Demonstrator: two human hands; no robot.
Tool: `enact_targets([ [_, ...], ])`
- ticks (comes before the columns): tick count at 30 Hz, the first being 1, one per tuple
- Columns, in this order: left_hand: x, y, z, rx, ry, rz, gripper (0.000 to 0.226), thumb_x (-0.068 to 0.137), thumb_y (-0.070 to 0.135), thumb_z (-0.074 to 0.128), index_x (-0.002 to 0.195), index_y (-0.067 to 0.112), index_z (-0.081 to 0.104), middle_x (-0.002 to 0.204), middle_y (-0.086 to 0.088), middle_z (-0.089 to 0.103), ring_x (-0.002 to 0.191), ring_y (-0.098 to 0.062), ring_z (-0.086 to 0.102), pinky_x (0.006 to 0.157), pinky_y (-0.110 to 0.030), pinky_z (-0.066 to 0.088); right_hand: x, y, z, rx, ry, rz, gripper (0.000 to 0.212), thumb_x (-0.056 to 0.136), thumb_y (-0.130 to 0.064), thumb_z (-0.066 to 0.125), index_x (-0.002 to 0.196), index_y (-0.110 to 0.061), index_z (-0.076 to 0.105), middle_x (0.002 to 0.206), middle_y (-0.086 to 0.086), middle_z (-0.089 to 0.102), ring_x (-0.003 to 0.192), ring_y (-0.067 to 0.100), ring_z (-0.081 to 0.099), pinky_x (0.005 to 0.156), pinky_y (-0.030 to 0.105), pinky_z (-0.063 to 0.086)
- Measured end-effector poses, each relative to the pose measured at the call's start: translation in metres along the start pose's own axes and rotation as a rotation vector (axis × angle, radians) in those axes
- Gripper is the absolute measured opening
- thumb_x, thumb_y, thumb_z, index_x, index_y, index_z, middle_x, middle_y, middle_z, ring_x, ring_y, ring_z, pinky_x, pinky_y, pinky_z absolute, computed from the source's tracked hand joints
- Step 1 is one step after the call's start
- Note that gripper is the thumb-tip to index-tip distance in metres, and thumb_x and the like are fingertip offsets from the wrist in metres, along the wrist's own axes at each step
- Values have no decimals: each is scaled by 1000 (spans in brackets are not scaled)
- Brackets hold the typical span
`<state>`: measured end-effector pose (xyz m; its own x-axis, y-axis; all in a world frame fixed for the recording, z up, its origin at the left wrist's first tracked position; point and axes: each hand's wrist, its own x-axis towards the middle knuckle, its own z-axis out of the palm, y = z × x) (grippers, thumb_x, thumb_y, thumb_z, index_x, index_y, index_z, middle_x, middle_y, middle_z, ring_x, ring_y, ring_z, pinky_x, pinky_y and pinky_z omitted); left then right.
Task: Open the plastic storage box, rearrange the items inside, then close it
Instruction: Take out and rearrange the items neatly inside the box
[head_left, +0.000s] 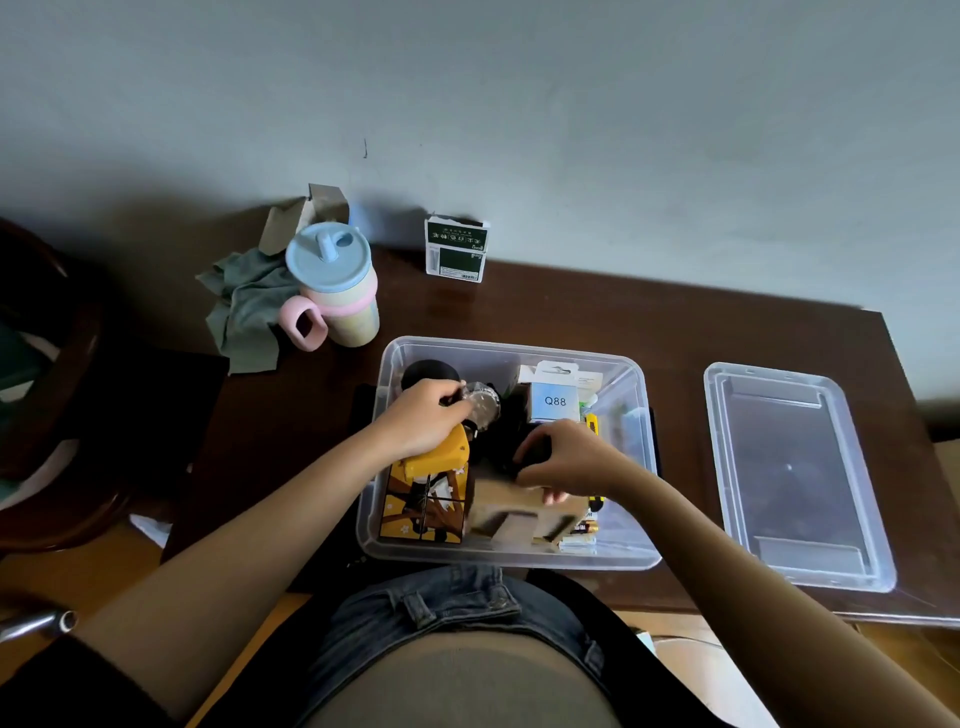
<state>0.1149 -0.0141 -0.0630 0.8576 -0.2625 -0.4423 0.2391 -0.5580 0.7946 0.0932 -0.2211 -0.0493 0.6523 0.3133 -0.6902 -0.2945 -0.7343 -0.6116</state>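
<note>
The person's denim-clad lap (457, 613) is sitting nearest the lens, pressed against the table (571, 317) edge. The clear storage box (511, 349) is standing open on the table directly ahead, its lid (795, 478) lying flat well to the right. Both forearms are reaching into the box. The left hand (423, 415) is curling its fingers round a small clear-wrapped item (483, 405) above a yellow object (439, 457). The right hand (563, 457) is gripping a dark object (535, 452) over a blurred cardboard box (519, 512). A white carton marked Q88 (555, 400) is standing at the box's far side. A lidded cup (337, 286) and a grey cloth (244, 306) are resting at far left.
</note>
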Motion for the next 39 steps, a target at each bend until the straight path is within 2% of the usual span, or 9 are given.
enact_targets([
  [2, 0, 0, 0, 22, -8, -11, 41, 95, 31, 53, 131, 10, 55, 128, -7, 60, 121, -21, 52, 105, -38, 39, -4, -2, 0, 37, -169, 37, 22, 78, -18, 65, 96, -5, 66, 67, 1, 72, 49, 10, 64, 47, 18, 50],
  [4, 0, -1, 3, 24, -2, -7, 50, 94, 32, 55, 139, 12, 47, 142, -3, 48, 130, -19, 45, 110, -37, 35, -4, -2, 4, 8, -255, 84, 22, 83, -28, 63, 96, -10, 61, 69, 0, 71, 48, 9, 60, 44, 17, 44],
  [10, -7, -6, 11, -4, -4, 18, 41, 93, 31, 57, 129, 13, 57, 90, -5, 63, 86, -14, 58, 73, -23, 39, 6, 0, 27, -431, -118, 135, 41, 84, -46, 58, 98, -7, 57, 82, 6, 58, 67, 17, 50, 55, 28, 37],
  [15, -10, -7, 10, -35, 23, 21, 45, 93, 27, 58, 134, 12, 51, 126, 0, 59, 122, -15, 51, 94, -23, 36, 17, -14, 45, -524, -100, 33, 40, 88, -34, 60, 114, -5, 49, 107, 12, 60, 87, 24, 54, 65, 30, 40],
  [21, -8, -9, 8, -64, 50, 43, 36, 93, 25, 58, 127, 15, 59, 110, 3, 65, 112, -15, 57, 93, -25, 40, 41, -18, 70, -598, 44, 132, 25, 88, -13, 58, 110, -2, 55, 103, 13, 62, 99, 32, 62, 69, 34, 47],
  [25, -7, -10, 8, -70, 57, 73, 38, 93, 25, 58, 130, 14, 57, 121, 2, 62, 114, -8, 53, 98, -24, 38, 50, -21, 78, -591, 133, 264, 40, 92, -6, 50, 130, 3, 39, 125, 17, 55, 114, 32, 57, 78, 34, 49],
  [30, -5, -15, 9, -61, 55, 56, 41, 93, 26, 58, 130, 8, 57, 123, -12, 63, 117, -19, 55, 105, -35, 40, 52, -19, 83, -448, 179, 337, 52, 93, -5, 48, 138, 7, 25, 131, 20, 53, 119, 34, 54, 87, 37, 49],
  [36, -4, -14, 10, -67, 60, 22, 47, 92, 28, 58, 135, 11, 51, 127, -4, 61, 113, -18, 59, 104, -38, 42, 48, -15, 75, -612, 171, 260, 35, 90, 5, 48, 124, 3, 47, 122, 17, 59, 112, 32, 58, 78, 35, 49],
  [39, -6, -12, 9, -113, 48, 27, 37, 92, 25, 59, 126, 12, 60, 108, 9, 63, 95, -19, 67, 97, -45, 47, 47, -15, 71, -727, 147, 206, 29, 86, 9, 49, 111, -1, 61, 113, 14, 64, 104, 30, 62, 67, 31, 45],
])
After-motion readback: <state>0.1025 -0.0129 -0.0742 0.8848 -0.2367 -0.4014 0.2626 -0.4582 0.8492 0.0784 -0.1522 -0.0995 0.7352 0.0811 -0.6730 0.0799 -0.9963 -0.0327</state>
